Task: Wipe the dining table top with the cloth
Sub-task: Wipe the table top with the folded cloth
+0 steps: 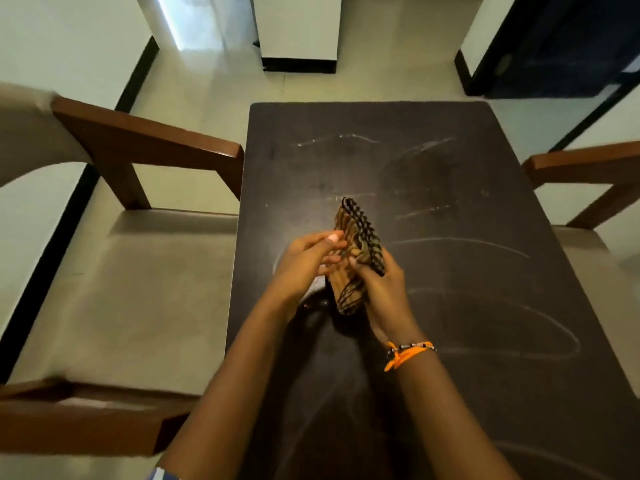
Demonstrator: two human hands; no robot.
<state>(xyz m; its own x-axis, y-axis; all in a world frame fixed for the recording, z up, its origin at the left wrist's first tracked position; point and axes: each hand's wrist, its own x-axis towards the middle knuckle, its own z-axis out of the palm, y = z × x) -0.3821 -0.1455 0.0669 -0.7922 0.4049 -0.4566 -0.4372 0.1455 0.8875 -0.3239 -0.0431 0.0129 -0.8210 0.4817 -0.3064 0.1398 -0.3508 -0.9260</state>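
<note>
Both hands, left (304, 261) and right (382, 289), hold the cloth (360, 244) above the counter (467, 271), near its middle. One chair (138, 278) stands left of the counter, another (588, 188) right of it.

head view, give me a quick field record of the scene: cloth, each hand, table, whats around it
cloth: striped tan and black cloth, bunched, held up above the table
left hand: left hand grips the cloth, fingers curled on it
right hand: right hand grips the cloth from below; orange wristband on the wrist
table: dark table top with pale curved streaks
surroundings: wooden chair at left, another chair at right
</note>
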